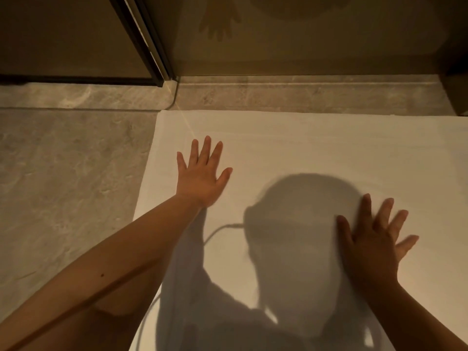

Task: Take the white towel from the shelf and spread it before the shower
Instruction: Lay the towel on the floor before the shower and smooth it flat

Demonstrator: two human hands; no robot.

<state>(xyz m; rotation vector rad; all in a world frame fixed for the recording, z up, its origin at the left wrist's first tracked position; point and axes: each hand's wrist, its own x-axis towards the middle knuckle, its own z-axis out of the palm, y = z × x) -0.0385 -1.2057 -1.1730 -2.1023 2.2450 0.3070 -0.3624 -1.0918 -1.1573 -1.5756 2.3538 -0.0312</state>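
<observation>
Head view: the white towel (316,153) lies spread flat on the stone floor (63,186), under both hands. Its far edge runs along the raised stone threshold (278,97) of the shower, touching or just short of it, and its left edge slants from the far left corner down toward the near edge of the frame. The towel's right and near ends run out of view, so its long axis cannot be judged with certainty; the visible far edge runs left to right, parallel to the threshold.

The left hand (201,176) rests palm down on the towel near its left edge, fingers spread and pointing toward the shower, gripping nothing. The right hand (372,244) also lies flat on the cloth, fingers splayed, nearer the person and well apart from the left hand; it sits partly in the shadow (298,224) of the person's head, which falls across the middle of the towel. Beyond the threshold stands the dark-framed glass door (141,41).
</observation>
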